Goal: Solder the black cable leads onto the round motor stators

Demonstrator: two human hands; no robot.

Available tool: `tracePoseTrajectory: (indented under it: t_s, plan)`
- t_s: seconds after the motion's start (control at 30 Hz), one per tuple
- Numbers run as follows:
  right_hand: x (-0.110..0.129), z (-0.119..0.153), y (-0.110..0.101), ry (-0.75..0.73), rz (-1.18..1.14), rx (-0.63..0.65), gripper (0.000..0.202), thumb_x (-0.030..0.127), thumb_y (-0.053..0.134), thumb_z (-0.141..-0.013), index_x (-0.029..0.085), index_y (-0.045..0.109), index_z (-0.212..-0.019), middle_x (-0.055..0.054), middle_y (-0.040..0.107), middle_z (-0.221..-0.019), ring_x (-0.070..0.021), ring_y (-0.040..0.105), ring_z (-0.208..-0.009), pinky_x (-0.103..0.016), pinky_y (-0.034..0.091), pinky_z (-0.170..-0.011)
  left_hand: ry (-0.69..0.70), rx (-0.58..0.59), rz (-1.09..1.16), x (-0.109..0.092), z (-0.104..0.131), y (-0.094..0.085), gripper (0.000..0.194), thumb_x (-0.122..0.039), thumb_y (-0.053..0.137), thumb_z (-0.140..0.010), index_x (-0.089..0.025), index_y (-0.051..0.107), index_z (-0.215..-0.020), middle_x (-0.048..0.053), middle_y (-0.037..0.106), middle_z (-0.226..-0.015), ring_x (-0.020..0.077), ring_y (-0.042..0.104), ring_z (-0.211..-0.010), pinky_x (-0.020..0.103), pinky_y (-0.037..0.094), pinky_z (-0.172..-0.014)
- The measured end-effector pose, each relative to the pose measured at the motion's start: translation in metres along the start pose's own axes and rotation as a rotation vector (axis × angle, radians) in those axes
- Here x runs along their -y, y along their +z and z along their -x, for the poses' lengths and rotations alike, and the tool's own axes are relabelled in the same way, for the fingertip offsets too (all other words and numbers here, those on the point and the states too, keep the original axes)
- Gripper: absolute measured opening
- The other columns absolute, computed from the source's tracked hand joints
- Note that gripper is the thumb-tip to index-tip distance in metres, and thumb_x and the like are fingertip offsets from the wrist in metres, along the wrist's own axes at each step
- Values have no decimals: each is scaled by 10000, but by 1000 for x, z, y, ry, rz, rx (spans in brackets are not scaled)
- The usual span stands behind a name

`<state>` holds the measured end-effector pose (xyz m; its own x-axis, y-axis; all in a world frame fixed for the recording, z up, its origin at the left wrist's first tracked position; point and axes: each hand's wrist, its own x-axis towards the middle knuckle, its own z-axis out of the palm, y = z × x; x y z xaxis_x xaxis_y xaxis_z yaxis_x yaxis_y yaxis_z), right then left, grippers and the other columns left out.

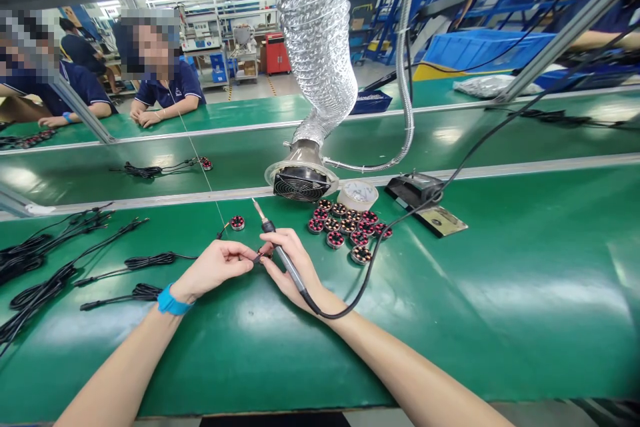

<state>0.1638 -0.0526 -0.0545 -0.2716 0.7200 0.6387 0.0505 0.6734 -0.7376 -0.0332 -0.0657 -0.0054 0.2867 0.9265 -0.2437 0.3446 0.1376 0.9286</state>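
A small round motor coil with red-brown winding [263, 255] sits pinched between the fingertips of both hands, held just above the green matted surface [500, 293] near its middle. The left hand [217, 268], with a blue band at the wrist [171, 302], closes thumb and forefinger on the coil's left side. The right hand [290, 260] touches the coil with its fingertips and also grips a black-handled soldering iron [280, 250] like a pen, its metal tip pointing up and away; the iron's black cord [370, 267] loops off to the right. One more coil with a wire [237, 222] lies just beyond the hands. A cluster of similar round coils [345, 225] lies on the surface to the right, in front of a black extraction fan on a silver ribbed hose [301, 181]. Bundled black cables [145, 260] lie to the left. Two people in dark blue shirts [167, 90] sit well apart across the far surface.
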Motion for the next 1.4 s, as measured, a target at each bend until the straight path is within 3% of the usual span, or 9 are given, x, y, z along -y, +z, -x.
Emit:
tracePoseTrajectory:
  t_s: [0.27,0.63,1.07,1.4]
  plan:
    - [2,1,1,15,-26,-12,446,64,566,-875,300,529,-1252,-26,545,-1007,-144,636,-858,-334,567,-843,7,25,38,-3,-1,3,194,-270,708,-737,-134,761,-865,24,687,-723,138,563,-695,262,440,-722]
    - [1,3,4,199,-41,-111,462,53,664,-804,305,573,-1180,-14,522,-1070,-111,683,-702,-349,585,-847,33,-54,19,-2,-3,8,286,-410,709,-778,-128,751,-803,29,652,-693,146,539,-667,268,424,-678]
    - [4,3,6,240,-84,-92,471,32,642,-780,283,577,-1174,-15,514,-1072,-92,670,-694,-306,588,-807,46,-116,72,-2,-4,13,212,-333,743,-711,-139,678,-770,7,633,-662,122,538,-612,252,427,-629]
    - [4,3,7,232,-92,-93,441,64,646,-800,286,584,-1176,-13,518,-1076,-82,670,-676,-283,587,-772,29,-111,125,5,-6,14,323,-435,754,-751,-144,719,-887,67,734,-876,180,633,-792,311,481,-808]
